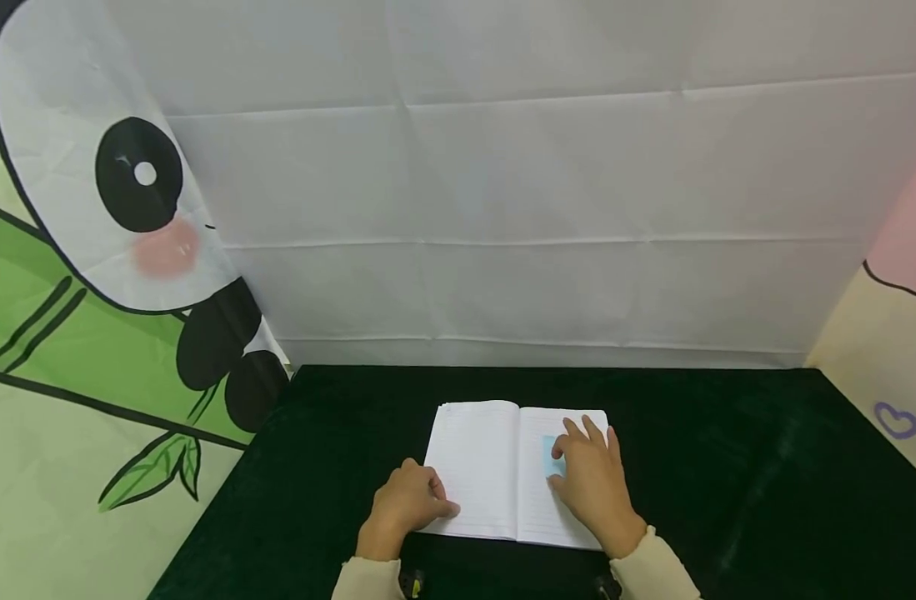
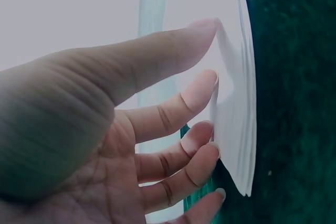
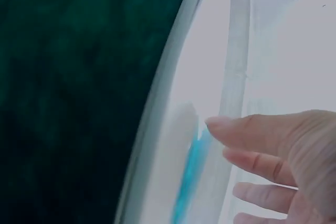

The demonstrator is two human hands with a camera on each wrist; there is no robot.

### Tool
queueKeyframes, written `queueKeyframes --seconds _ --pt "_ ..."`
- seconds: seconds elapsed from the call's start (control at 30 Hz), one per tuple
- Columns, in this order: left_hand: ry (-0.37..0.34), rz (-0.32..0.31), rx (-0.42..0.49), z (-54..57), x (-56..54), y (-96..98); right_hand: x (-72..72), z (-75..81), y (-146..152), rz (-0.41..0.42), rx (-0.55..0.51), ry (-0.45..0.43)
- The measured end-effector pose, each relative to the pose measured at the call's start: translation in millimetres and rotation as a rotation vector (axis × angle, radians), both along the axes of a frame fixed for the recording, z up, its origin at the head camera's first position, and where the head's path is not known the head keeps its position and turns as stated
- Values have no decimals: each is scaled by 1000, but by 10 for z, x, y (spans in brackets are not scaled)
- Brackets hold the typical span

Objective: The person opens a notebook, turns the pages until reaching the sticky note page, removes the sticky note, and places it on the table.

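Note:
An open notebook (image 1: 473, 475) with lined white pages lies on the dark green cloth. My left hand (image 1: 408, 504) rests at its left page near the lower left edge, the thumb on the paper. In the left wrist view, the fingertips (image 2: 201, 90) touch the page close to its edge, apart from the thumb. On the right page is a light blue sticky note (image 1: 549, 457). Over that page, my right hand (image 1: 594, 479) has its thumb at the note's lower edge, with the index finger apart from it. In the right wrist view, the note (image 3: 190, 179) shows beside the thumb tip.
Dark green cloth (image 1: 728, 467) covers the table around the notebook. A white sheet (image 1: 503, 183) hangs behind it. At the left is a printed panel with a cartoon panda (image 1: 112, 233); at the right, a cream panel (image 1: 878, 367) bears a purple heart.

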State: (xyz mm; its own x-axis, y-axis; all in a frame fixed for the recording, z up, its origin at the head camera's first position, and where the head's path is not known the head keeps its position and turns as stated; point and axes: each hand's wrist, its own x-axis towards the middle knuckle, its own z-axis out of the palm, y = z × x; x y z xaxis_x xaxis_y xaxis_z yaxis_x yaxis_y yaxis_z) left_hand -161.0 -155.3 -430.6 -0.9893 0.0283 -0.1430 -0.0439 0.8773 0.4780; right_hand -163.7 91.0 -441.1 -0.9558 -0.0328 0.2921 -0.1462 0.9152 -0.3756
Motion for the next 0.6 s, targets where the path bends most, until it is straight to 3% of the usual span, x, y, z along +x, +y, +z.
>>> queueKeyframes --seconds 0.27,0.6 --pt "23 -40 -13 22 -28 34 -39 -12 70 -25 -37 96" --pt "-14 -37 0 -1 -36 51 -31 115 351 -68 -150 88"
